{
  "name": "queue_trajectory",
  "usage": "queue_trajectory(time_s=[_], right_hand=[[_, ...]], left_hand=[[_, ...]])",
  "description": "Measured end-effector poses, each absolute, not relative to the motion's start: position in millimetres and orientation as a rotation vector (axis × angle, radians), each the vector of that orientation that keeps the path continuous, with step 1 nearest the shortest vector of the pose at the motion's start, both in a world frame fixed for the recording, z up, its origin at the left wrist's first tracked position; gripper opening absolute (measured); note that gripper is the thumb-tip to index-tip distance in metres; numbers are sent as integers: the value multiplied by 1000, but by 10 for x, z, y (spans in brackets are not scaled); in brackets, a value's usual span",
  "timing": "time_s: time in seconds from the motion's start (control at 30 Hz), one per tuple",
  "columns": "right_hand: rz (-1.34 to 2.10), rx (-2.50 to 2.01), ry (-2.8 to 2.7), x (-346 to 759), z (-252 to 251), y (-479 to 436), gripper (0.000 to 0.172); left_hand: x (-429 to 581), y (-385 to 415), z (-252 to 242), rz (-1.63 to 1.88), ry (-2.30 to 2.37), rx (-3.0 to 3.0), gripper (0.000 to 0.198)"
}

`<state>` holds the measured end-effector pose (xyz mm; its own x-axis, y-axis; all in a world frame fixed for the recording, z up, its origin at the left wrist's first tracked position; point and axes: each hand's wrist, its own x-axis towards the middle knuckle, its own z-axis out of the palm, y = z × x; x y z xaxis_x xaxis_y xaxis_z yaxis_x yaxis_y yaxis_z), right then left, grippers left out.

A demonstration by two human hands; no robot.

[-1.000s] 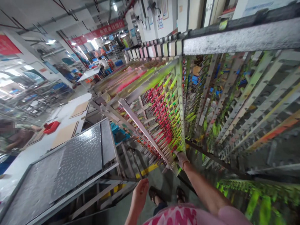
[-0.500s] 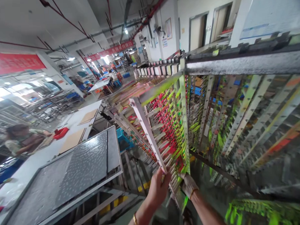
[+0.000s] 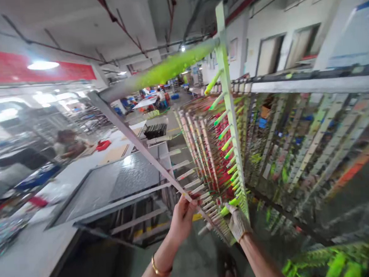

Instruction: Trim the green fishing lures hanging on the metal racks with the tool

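Observation:
A tall pegged rack frame (image 3: 142, 150) with a pale left rail, a green-stained right rail and a green-coated top bar (image 3: 170, 70) stands tilted in front of me. Green-tipped pegs (image 3: 226, 133) line its right rail; paler pegs run down the left one. My left hand (image 3: 179, 219), bare with a gold bracelet at the wrist, is closed around the left rail. My right hand (image 3: 238, 223), in a light glove, is closed low on the frame beside the right rail, at a bright green peg. Its grip is partly hidden.
Several similar racks (image 3: 200, 150) hang behind the frame, with more along a metal beam (image 3: 306, 85) on the right. At left, a white table (image 3: 71, 179) carries a dark glossy panel (image 3: 113, 185) and a red tray (image 3: 103, 145); a person (image 3: 69, 144) sits beyond. Green pieces (image 3: 340, 266) lie lower right.
The frame has come up and closer, its top bar now well above the hanging racks. Both hands keep their hold on it. My view has turned to the left.

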<state>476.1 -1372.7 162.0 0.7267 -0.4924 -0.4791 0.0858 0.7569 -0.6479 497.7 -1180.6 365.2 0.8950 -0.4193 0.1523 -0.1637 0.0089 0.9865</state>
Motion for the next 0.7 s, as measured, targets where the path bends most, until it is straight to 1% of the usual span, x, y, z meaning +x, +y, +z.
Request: queue_trajectory(time_s=[0.2,0.3,0.37,0.5,0.7], right_hand=[[-209,-814,579,4286,1972,-12849,42],[-126,-914,526,4074,2118,-12361,42],[-70,-977,502,3954,2186,-12054,46],[85,-1114,421,3770,2233,-11536,52],[350,-1352,216,3613,2172,-10900,47]], left_hand=[[4130,-10655,3693,-33,-328,1427,40],[3735,-10109,3707,134,-237,1387,39],[3495,-9770,3713,244,-156,1369,40],[3031,-9189,3696,430,33,1344,44],[2337,-8647,3576,695,293,1293,43]])
